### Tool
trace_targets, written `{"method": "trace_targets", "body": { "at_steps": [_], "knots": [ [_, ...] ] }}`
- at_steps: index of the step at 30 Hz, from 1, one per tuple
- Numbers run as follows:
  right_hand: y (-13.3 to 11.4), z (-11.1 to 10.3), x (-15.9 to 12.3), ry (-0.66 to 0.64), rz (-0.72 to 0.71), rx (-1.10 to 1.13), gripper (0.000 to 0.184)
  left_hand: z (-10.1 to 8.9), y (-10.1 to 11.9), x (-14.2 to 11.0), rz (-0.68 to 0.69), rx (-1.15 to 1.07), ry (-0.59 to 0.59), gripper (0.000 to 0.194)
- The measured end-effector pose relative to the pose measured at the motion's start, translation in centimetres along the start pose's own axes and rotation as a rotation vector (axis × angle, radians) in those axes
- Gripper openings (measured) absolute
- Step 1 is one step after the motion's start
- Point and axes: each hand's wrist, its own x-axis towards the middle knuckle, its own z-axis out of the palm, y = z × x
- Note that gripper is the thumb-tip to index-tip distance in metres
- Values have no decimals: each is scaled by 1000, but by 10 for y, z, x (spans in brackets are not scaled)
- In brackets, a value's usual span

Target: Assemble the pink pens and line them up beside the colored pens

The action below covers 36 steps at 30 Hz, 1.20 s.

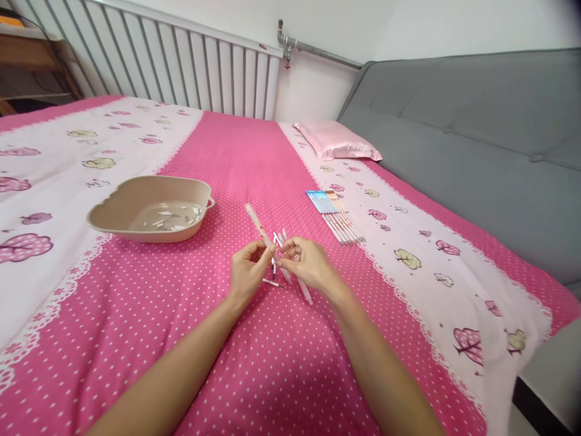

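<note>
At the middle of the bed, my left hand [247, 269] and my right hand [306, 263] are close together, thumbs and fingers pinched. Between their fingertips shows a slim white pen part with a dark end [273, 270]; its upper portion is partly hidden by the fingers. A long pale pink pen barrel [256, 222] slants up and left past my left fingers. More pale barrels [305, 292] stick out under my right hand. Below the hands, a thin white refill with a dark tip [273, 283] lies on the pink dotted sheet.
To the left sits a beige plastic basin [149, 233] with several small white pieces [175, 217] inside. At the right lie rows of pens with blue [320, 203] and brown tops, and pale barrels [344, 229] below them. A pink pillow [338, 140] rests near the grey headboard [463, 115].
</note>
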Motion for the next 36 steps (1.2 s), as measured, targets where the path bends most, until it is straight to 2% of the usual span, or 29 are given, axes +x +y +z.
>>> {"method": "trace_targets", "body": {
  "at_steps": [5, 14, 21, 25, 30, 36],
  "knots": [
    [1, -1, 0, -25, -20, 31, 19, 1, 1, 0, -8, -10, 25, 27],
    [-1, 1, -2, -28, -51, 49, 7, 0, -2, 1, -26, -22, -14, 26],
    [-9, -5, -3, -125, 66, 220, 7, 1, 1, 1, -24, -17, -13, 26],
    [-6, -5, -3, -146, 67, 242, 9, 1, 2, 1, -36, -23, 13, 26],
    [4, -2, 0, -91, 47, 183, 27, 1, -1, 1, -46, -38, 28, 28],
    [6, -2, 1, -36, 42, 65, 15, 1, -1, 1, -46, -39, 33, 26]
  ]
}}
